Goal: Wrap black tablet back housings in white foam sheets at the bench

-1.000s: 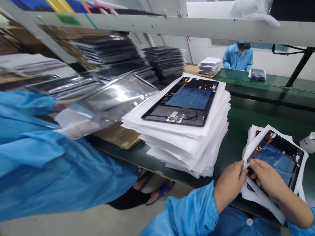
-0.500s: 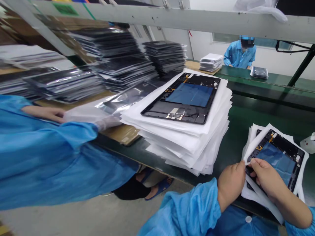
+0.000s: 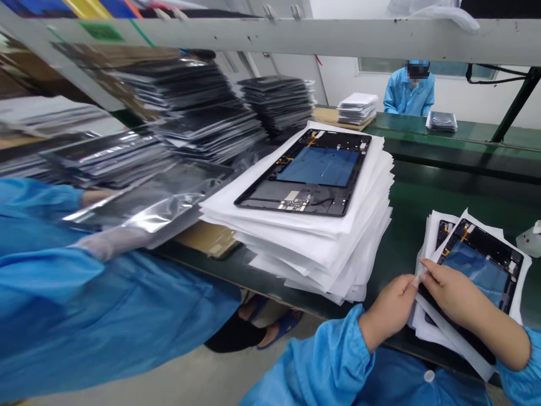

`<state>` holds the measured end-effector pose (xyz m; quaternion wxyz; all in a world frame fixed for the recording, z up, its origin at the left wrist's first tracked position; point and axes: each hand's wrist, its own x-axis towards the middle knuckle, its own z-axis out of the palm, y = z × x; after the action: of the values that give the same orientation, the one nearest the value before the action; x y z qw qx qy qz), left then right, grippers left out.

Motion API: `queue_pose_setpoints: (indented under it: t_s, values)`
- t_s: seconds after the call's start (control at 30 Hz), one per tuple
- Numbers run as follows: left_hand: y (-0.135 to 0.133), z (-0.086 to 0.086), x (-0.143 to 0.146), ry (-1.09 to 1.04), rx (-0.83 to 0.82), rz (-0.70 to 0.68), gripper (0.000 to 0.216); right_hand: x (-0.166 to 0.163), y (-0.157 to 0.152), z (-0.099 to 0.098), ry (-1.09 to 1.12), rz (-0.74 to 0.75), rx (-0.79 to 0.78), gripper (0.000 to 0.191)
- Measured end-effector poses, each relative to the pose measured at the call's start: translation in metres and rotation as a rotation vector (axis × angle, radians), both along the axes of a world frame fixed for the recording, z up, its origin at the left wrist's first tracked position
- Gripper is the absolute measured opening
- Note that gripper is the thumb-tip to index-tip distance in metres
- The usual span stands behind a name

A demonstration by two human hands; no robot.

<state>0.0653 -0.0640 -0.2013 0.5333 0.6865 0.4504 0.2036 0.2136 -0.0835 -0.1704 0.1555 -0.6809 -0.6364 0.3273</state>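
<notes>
My left hand (image 3: 386,311) pinches the near corner of a white foam sheet (image 3: 448,332) at the green bench's front edge. My right hand (image 3: 452,293) rests on the near end of a black tablet frame with a blue panel (image 3: 482,265), its fingertips meeting the left hand at that same corner. The frame lies on a small stack of such sheets; a second frame peeks out beneath it. To the left stands a tall pile of white foam sheets (image 3: 321,248) with another black tablet frame (image 3: 308,175) on top.
A co-worker in a blue coat (image 3: 84,316) at my left holds a shiny silver bag (image 3: 160,197). Stacks of bagged units (image 3: 190,107) fill the bench behind. Another person (image 3: 408,90) sits at the far end. A metal rail (image 3: 270,34) crosses overhead.
My fingers have shifted slightly at the sheet's corner, lifting it a little. The co-worker has swung the silver bag back up in front of them.
</notes>
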Motion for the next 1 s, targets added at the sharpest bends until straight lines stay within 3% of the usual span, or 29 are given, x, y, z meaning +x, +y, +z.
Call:
queue_pose_setpoints:
  t_s: [0.1,0.23,0.4,0.57,0.8,1.0]
  values:
    - [0.0,-0.001,0.0,0.003,0.018,-0.016,0.033,0.004,0.003,0.001,-0.145,0.126,0.04,0.041]
    - [0.0,-0.005,0.002,-0.019,0.175,-0.055,0.029,0.006,0.004,0.006,-0.34,0.231,0.095,0.029]
    - [-0.005,-0.009,0.007,0.139,0.336,-0.012,0.027,0.002,-0.001,0.012,-0.511,0.336,0.138,0.028]
    - [-0.009,-0.011,0.01,0.179,0.431,-0.014,0.025,0.005,-0.004,0.007,-0.562,0.33,0.139,0.027]
    - [-0.012,-0.012,0.012,0.229,0.451,0.014,0.026,-0.001,-0.008,0.011,-0.625,0.443,0.13,0.026]
    - [-0.019,-0.008,0.016,0.293,0.378,0.074,0.031,-0.01,-0.015,0.003,-0.667,0.378,0.129,0.023]
